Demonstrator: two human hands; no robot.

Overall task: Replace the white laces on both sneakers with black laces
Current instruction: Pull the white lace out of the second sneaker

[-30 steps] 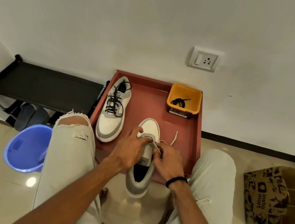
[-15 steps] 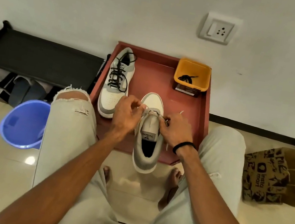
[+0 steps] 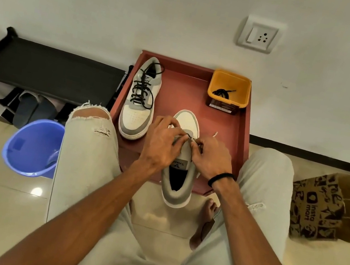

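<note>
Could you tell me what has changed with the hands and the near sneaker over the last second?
Both hands have crept toward the toe of the near sneaker. The left hand and right hand now pinch the white lace at the lowest eyelets; its loose end lies on the red tray. The far sneaker keeps its black laces, and the spare black lace stays in the yellow tub.

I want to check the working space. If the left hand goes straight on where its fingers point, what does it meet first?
Probably the right hand: the left hand points across the near sneaker toward it. Depth is unclear.
</note>
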